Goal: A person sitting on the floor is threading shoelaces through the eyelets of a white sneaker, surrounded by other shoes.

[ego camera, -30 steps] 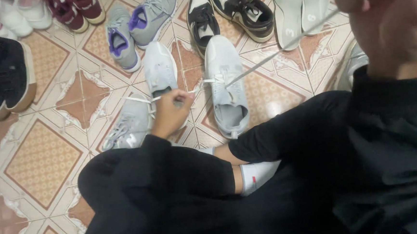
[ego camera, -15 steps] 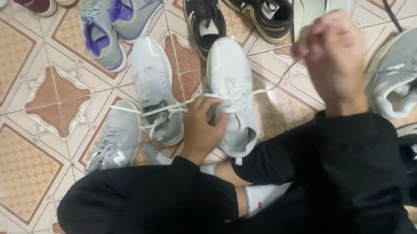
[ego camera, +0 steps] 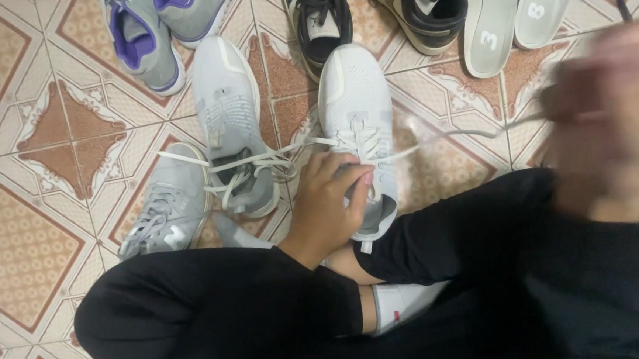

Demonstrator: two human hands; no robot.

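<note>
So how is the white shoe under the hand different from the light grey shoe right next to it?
The white shoe has the left hand pressed on its laces, and one lace runs toward the blurred right hand; the light grey shoe lies untouched, its laces loose on the floor tiles. The white one is brighter, the grey one duller. Both point away from the person.

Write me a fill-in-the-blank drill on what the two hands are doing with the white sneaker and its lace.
1. The left hand presses on the white sneaker, which lies on a floor of patterned ____.
2. The right hand pulls the white ____ taut, off to the side.
3. Beside the black sneakers lie two pale, loose ____.

Missing words: tiles; lace; insoles
</note>
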